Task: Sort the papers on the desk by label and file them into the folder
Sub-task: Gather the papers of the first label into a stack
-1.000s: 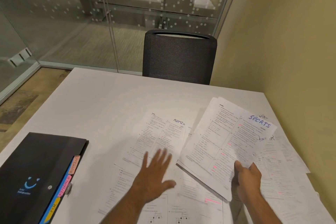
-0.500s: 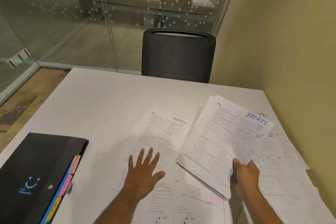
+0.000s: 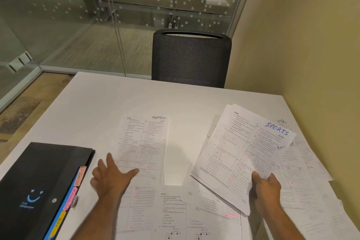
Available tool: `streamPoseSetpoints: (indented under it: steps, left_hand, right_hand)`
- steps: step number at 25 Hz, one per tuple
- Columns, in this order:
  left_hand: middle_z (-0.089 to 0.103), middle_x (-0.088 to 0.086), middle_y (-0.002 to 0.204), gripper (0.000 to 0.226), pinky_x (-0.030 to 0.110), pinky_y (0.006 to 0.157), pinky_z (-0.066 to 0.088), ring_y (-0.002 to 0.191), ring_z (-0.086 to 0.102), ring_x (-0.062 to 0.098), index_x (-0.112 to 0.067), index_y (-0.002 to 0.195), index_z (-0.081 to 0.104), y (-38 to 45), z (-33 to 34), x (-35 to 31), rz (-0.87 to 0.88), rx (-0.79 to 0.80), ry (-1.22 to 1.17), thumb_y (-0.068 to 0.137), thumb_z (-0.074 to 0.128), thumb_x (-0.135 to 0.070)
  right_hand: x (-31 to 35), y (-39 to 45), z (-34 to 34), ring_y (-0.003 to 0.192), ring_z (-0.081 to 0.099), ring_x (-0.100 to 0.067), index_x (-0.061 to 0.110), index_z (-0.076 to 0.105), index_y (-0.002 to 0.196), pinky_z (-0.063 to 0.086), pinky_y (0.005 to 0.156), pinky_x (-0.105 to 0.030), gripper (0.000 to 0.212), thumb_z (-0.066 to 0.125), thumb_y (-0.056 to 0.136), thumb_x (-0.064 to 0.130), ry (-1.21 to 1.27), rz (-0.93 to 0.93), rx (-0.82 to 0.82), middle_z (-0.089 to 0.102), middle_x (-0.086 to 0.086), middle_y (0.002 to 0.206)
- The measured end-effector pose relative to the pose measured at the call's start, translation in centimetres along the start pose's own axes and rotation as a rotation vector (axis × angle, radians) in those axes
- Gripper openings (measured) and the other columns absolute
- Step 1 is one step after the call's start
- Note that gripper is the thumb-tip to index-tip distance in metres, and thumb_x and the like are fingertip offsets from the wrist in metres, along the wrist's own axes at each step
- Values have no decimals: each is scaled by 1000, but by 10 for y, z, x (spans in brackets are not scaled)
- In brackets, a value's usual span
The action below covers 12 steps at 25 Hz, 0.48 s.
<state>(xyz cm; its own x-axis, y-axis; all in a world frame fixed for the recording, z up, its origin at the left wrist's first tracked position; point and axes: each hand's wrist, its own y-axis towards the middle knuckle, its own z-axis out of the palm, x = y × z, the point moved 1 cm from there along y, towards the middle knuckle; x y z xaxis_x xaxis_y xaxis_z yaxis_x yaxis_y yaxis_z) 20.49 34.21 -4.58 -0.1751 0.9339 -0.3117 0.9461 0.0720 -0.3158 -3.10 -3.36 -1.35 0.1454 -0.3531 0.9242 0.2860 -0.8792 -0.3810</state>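
My right hand [image 3: 267,191] grips the near edge of a stack of papers [image 3: 243,152] whose top sheet is labelled SPORTS, raised over the desk's right side. My left hand [image 3: 111,177] lies flat with fingers spread on the lower left corner of a sheet labelled ADMIN [image 3: 144,142]. A closed black folder [image 3: 37,187] with coloured tabs reading ADMIN, FINANCE and HR lies at the near left. More printed sheets [image 3: 171,212] lie flat near me, and others, one marked HR [image 3: 303,163], spread under the raised stack.
The white desk [image 3: 116,99] has a black mesh chair [image 3: 191,58] at its far edge. A yellow wall runs along the right side. Glass partitions stand behind and to the left.
My left hand has slid left across the desk, carrying the ADMIN sheet away from the other papers toward the folder. The SPORTS stack stays raised in my right hand.
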Motion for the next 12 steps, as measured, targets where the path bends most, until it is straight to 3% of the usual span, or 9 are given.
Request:
streamPoseSetpoints:
  steps: [2,6,9,12]
  left_hand:
    - [42,16,142,116,58,100,36,127,39,39,-19,144,33,5,-8,2,-68,-51,-102,51,89,-61]
    - [49,17,132,96,56,98,35,123,42,39,-14,132,48,9,-10,8,-161,-50,-191,53,95,-42]
    - [47,21,130,94,58,94,38,120,41,42,-11,124,51,11,-12,8,-208,-74,-214,48,98,-40]
    - [57,18,117,96,57,90,43,112,49,40,-12,114,53,19,-10,15,-234,-51,-151,38,96,-52]
  right_hand:
    - [0,3,0,122,58,-29,6,53,139,41,111,-49,49,59,92,-8,-19,-3,-3,62,-10,133]
    - [-3,4,1,123,56,-29,5,52,139,40,111,-47,49,60,92,-7,-41,-6,-3,62,-10,133]
    - [-2,2,2,121,55,-26,5,50,141,39,112,-44,50,58,93,-8,-56,2,-6,61,-9,131]
    - [-4,1,2,123,56,-29,6,52,139,40,111,-48,49,60,93,-6,-77,12,-14,61,-10,133]
